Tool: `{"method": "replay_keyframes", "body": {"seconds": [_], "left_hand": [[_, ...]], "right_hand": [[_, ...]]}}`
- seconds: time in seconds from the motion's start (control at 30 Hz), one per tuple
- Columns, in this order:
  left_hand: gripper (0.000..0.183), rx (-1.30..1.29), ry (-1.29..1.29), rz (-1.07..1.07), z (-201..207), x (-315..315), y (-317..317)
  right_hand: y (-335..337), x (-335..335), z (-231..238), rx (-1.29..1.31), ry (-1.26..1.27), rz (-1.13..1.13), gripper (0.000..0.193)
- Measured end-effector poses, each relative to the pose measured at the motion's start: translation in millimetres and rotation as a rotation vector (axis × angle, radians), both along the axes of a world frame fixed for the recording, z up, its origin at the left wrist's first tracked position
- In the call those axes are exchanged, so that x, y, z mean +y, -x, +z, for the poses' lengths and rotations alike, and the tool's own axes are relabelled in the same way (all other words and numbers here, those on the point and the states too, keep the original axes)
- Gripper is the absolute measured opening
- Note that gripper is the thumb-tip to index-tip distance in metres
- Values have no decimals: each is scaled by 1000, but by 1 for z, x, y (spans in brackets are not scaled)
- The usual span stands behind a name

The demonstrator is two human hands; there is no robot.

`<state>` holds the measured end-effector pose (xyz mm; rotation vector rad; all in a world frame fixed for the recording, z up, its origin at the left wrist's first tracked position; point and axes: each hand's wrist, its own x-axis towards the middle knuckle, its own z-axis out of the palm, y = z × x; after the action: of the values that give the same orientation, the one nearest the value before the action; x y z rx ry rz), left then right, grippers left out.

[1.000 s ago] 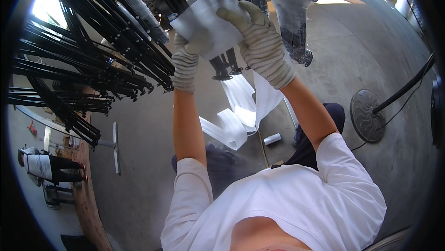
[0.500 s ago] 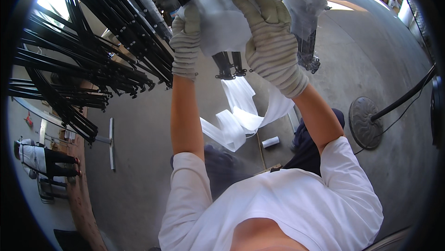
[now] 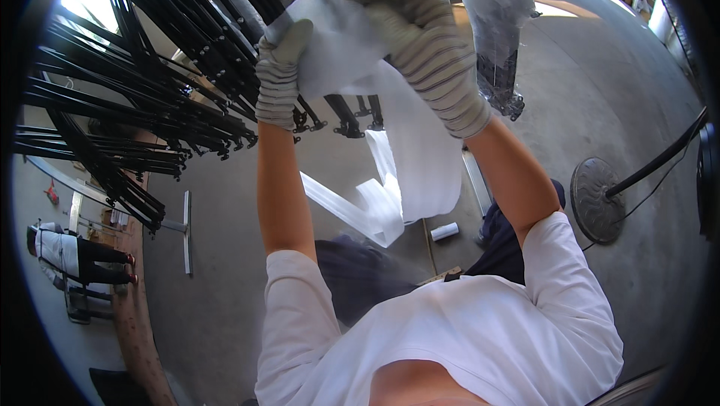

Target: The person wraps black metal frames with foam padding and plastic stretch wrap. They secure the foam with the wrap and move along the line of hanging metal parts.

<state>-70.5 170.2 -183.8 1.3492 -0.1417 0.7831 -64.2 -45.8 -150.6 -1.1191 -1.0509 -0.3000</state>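
Up in front of me, a thin, translucent white sheet [image 3: 334,50] is stretched between my gloved hands. My left hand [image 3: 277,83], in a pale striped glove, pinches its left edge with the thumb on top. At the sheet's upper right, my right hand [image 3: 431,57] is curled over it in a matching glove; its fingertips are partly blurred. From below the right hand a long white strip [image 3: 427,162] hangs down and folds into loops near the floor. Behind the sheet stand black metal bars [image 3: 345,117], mostly hidden, with small fittings at their lower ends.
Many black bars [image 3: 112,117] fan out at the left. A plastic-wrapped bundle [image 3: 491,23] stands at the right. A small white roll [image 3: 445,231] lies on the floor, and a round stand base [image 3: 598,200] is farther right. Another person [image 3: 82,260] stands at the far left.
My left hand has moved left and slightly down; my right hand has turned inward across the sheet. The strip below it has been drawn up and hangs broader and longer.
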Motion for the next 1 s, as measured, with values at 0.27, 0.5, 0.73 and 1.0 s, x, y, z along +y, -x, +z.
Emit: {"method": "replay_keyframes", "body": {"seconds": [0.27,0.5,0.73,1.0], "left_hand": [[22,-178,0,-29,-10,7,-2],[22,-82,-156,-67,8,-9,5],[21,97,-198,107,6,13,9],[36,35,-280,340,13,-14,8]], "right_hand": [[3,63,52,-3,385,-395,33],[-39,56,58,303,714,-276,56],[-49,24,53,552,835,-174,38],[-89,8,24,190,516,138,23]]}}
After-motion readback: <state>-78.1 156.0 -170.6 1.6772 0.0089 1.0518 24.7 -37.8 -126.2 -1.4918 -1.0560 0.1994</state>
